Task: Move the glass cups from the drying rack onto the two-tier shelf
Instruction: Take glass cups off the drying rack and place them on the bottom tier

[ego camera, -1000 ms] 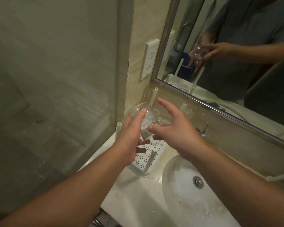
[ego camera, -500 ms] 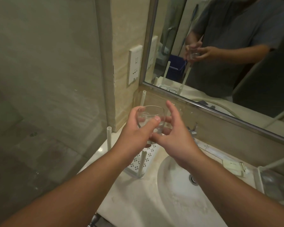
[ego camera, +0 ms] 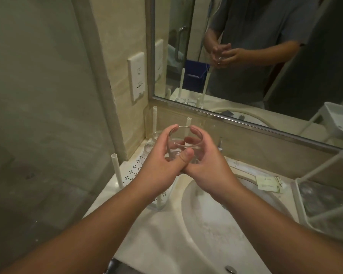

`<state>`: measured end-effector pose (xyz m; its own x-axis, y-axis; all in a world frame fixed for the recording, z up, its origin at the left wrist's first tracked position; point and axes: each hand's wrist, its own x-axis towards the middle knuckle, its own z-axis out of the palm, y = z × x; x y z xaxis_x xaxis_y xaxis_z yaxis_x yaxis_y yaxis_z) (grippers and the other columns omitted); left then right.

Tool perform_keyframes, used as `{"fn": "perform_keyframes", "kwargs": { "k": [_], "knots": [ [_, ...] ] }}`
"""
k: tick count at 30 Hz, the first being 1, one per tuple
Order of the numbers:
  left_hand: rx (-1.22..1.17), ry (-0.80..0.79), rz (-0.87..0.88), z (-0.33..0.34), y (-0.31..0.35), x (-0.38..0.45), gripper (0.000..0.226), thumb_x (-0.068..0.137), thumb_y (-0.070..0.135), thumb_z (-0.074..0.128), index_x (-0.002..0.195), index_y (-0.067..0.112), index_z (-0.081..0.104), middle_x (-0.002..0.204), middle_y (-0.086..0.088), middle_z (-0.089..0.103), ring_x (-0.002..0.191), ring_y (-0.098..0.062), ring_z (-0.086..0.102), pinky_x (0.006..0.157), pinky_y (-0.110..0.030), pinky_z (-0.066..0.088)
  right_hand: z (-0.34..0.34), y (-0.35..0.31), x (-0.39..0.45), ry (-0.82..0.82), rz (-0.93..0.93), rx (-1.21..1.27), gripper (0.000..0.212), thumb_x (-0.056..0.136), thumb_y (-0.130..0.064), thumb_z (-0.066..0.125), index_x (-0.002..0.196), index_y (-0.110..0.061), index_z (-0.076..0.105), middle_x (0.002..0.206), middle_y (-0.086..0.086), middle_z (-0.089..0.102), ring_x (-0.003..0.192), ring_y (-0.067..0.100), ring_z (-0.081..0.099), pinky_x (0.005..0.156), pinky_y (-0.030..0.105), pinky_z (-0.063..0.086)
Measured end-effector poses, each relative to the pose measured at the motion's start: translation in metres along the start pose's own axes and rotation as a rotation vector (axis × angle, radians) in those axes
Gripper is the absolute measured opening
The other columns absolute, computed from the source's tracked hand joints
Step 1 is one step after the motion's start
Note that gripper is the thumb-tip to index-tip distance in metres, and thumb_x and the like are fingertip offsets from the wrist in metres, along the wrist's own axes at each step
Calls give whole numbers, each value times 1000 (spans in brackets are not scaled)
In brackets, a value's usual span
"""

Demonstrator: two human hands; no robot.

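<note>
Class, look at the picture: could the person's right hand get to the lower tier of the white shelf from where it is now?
Probably yes. The right hand shares the glass cup with the left hand, and only open sink lies between it and the shelf.

1. A clear, round glass cup (ego camera: 183, 144) stands upright, mouth up, above the rack.
2. The white perforated plastic drying rack (ego camera: 134, 173) with upright pegs sits on the bench's left corner.
3. The white two-tier wire shelf (ego camera: 325, 202) stands at the right edge.
</note>
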<state>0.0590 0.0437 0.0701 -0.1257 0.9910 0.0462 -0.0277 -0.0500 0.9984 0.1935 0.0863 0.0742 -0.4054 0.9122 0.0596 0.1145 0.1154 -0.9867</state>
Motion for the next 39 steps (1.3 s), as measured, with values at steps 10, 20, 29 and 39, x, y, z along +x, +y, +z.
{"fn": "perform_keyframes", "kwargs": {
  "k": [10,20,29,39],
  "knots": [
    [48,-275,-69,60,-12,5,60,84,42,72,133,61,42,127,15,64,108,-8,68,74,-30,58,-62,24,-42,211,51,-18,83,66,-10,85,134,-37,44,109,-25,61,103,5,65,82,37,59],
    [218,-388,4,177,-32,1,66,79,52,66,138,54,37,122,13,62,101,-6,68,84,-27,57,-151,46,-99,411,139,50,82,58,-18,82,128,-40,47,110,-23,61,103,2,65,85,33,57],
    [360,-409,114,292,-45,-16,66,79,61,50,141,45,33,109,38,58,96,7,62,79,-23,50,-231,69,-150,604,139,89,76,58,-25,82,120,-49,45,109,-25,60,107,9,65,87,32,55],
    [471,-566,135,396,-65,-31,68,79,62,52,142,46,32,110,35,57,93,6,63,74,-10,44,-316,104,-215,725,197,76,82,52,-41,82,122,-54,42,119,-19,58,107,4,63,87,33,56]
  ]
}}
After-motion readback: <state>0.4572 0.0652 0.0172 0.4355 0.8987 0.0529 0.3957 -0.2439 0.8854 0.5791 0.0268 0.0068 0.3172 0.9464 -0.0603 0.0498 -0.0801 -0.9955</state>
